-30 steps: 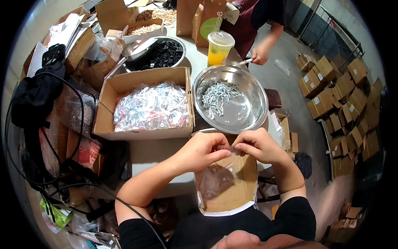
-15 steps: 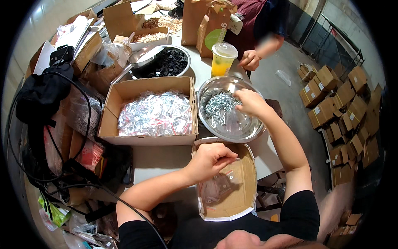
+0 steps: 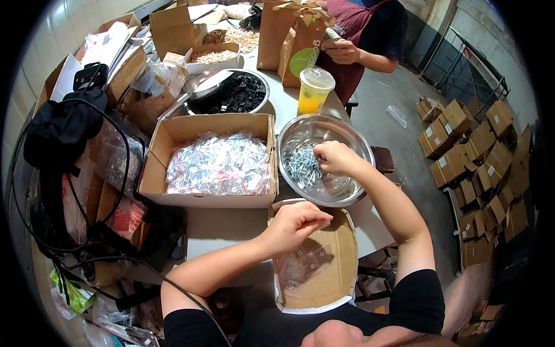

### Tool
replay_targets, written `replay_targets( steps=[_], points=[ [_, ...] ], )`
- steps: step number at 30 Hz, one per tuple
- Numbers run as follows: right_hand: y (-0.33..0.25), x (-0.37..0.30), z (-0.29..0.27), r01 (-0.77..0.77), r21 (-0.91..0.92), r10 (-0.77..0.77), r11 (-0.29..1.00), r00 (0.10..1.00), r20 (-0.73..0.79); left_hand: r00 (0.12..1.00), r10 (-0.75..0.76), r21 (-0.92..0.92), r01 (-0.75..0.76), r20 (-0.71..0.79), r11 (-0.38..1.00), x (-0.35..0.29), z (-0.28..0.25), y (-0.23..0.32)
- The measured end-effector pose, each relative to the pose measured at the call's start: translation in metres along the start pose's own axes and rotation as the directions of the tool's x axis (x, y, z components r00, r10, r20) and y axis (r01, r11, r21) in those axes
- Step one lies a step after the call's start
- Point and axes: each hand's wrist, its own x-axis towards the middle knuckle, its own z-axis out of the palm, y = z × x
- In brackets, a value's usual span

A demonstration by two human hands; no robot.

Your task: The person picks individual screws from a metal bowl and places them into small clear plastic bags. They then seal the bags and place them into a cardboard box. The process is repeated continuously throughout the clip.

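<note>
My left hand (image 3: 298,222) is pinched above the shallow cardboard tray (image 3: 341,272), with a bit of a small clear plastic bag showing at its fingertips. Inside the tray lie several small clear bags (image 3: 298,267), some with a washer-like piece in them. My right hand (image 3: 340,158) reaches into a steel bowl (image 3: 361,139), fingers closed at the right side of a heap of silvery screws (image 3: 303,165). Whatever those fingers hold is hidden. Left of the bowl, a cardboard box (image 3: 211,199) is full of filled clear bags (image 3: 219,162) with red strips.
Behind the bowl stand a yellow drink cup (image 3: 315,92) and paper bags (image 3: 298,52). A steel bowl of black parts (image 3: 237,92) is farther left. Cables and a black bag (image 3: 63,130) crowd the left. Another person's hand (image 3: 344,52) is at the back. Cartons (image 3: 480,168) pile up on the right.
My right hand has shifted left and lower, into the screws. My left hand stays nearly still. The other person's hand has moved back toward the paper bags.
</note>
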Motion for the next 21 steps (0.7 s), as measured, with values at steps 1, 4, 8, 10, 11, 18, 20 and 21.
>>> replay_targets(
  steps=[1,4,8,10,11,18,20,21],
  points=[
    [-0.001,-0.003,-0.002,0.009,0.035,-0.009,0.999,1.000,0.002,0.998,-0.049,0.000,0.049,0.040,0.999,0.000,-0.001,0.002],
    [-0.007,-0.017,-0.021,-0.035,0.279,0.042,0.960,0.999,-0.021,0.963,-0.227,0.041,0.223,0.149,0.974,0.000,-0.010,0.014],
    [-0.002,-0.027,-0.026,-0.172,0.744,0.132,0.646,0.985,0.113,0.894,-0.417,-0.014,0.425,0.163,0.905,0.000,-0.014,0.011],
    [-0.001,-0.032,-0.023,-0.147,0.852,0.108,0.503,0.988,0.107,0.924,-0.368,-0.101,0.378,0.108,0.920,0.000,-0.011,0.004],
    [-0.002,-0.036,-0.022,-0.132,0.882,0.103,0.452,0.990,0.095,0.952,-0.298,-0.119,0.304,0.067,0.945,0.001,-0.008,0.001],
    [-0.006,-0.061,-0.023,-0.075,0.966,-0.031,0.248,0.996,0.085,0.930,-0.326,-0.087,0.344,0.171,0.935,0.003,-0.011,0.006],
    [-0.013,-0.063,-0.027,-0.073,0.969,-0.055,0.234,0.995,0.088,0.910,-0.384,-0.075,0.399,0.157,0.914,-0.001,-0.015,0.005],
    [-0.016,-0.064,-0.027,-0.065,0.973,-0.068,0.219,0.994,0.082,0.919,-0.370,-0.074,0.382,0.134,0.921,-0.002,-0.016,0.004]
  ],
)
